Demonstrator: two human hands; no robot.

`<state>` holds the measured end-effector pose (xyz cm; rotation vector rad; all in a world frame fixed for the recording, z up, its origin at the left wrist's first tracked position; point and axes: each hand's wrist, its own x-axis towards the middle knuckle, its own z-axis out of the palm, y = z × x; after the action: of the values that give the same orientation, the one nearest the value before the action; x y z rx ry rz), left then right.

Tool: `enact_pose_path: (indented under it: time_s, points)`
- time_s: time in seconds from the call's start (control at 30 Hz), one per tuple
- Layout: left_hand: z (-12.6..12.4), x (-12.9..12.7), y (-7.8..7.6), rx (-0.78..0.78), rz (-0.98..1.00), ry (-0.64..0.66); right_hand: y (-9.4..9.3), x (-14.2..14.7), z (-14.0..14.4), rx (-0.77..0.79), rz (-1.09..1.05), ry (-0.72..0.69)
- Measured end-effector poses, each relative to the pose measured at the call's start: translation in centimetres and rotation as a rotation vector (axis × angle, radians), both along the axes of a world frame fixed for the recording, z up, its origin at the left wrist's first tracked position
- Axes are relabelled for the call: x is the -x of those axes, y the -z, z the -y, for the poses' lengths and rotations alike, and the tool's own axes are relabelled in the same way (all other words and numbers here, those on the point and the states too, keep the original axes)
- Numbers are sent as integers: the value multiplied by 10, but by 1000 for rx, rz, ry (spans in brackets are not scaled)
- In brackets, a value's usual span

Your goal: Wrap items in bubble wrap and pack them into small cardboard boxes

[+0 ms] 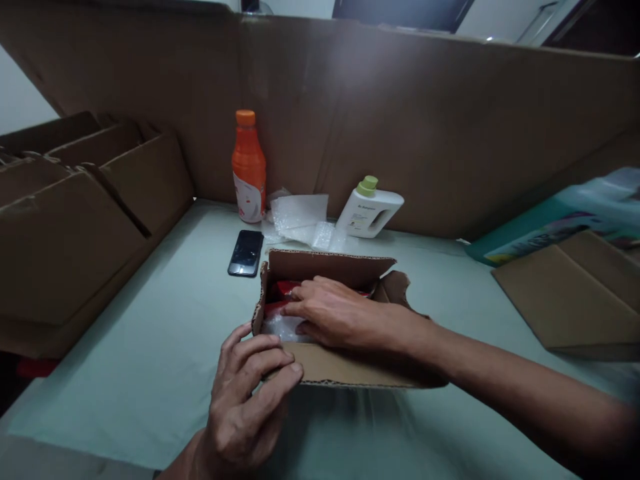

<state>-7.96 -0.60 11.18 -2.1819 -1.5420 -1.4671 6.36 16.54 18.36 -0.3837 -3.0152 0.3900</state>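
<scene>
The left hand [245,400] comes up from the bottom edge of the view, its forearm barely showing, back of the hand toward the camera. Its fingers are bent and bunched, fingertips pointing up and to the right, pinching the near flap of the small open brown cardboard box [345,370] at its near left corner. The right arm enters from the lower right and stretches bare across toward the middle, wrist straight. The right hand [330,313] lies palm down inside that box, fingers spread slightly and pointing left, pressing flat on what lies within. The two hands are near each other but apart.
</scene>
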Motion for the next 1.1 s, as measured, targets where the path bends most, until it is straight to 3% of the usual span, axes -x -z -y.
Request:
enact_pose_path:
  time_s: [0.1, 0.17, 0.2, 0.27, 0.3, 0.37, 0.47, 0.57, 0.63, 0.73, 0.8, 0.9, 1.0, 1.1]
  points:
    - [7, 1, 7, -154, 173, -133, -29, -41, 4, 2, -93, 65]
    - [12, 3, 17, -196, 367, -186, -38, -90, 17, -18, -318, 346]
    - [14, 5, 24, -145, 471, -185, -36, -117, 26, -36, -433, 557]
    - [16, 10, 38, 91, 645, -147, -15, -165, 46, -11, -666, 957]
    - [16, 12, 47, 227, 703, -128, 2, -182, 54, 94, -672, 1038]
    - [10, 12, 63, 445, 762, -106, 42, -196, 65, 291, -615, 1047]
    - [-9, 3, 80, 610, 804, -71, 95, -174, 64, 500, -521, 945]
    - [-31, -17, 83, 618, 880, -76, 120, -143, 55, 558, -559, 917]
    - [-35, -29, 79, 598, 901, -63, 125, -138, 58, 536, -587, 969]
    - [-13, -33, 76, 646, 864, -24, 126, -145, 80, 482, -605, 1045]
    - [11, -22, 78, 694, 848, -63, 124, -142, 97, 454, -622, 1029]
    - [32, 6, 78, 666, 872, -203, 121, -111, 105, 455, -645, 901]
    - [23, 22, 73, 582, 865, -251, 122, -82, 93, 468, -672, 840]
    - [0, 12, 76, 589, 852, -171, 133, -93, 81, 435, -696, 900]
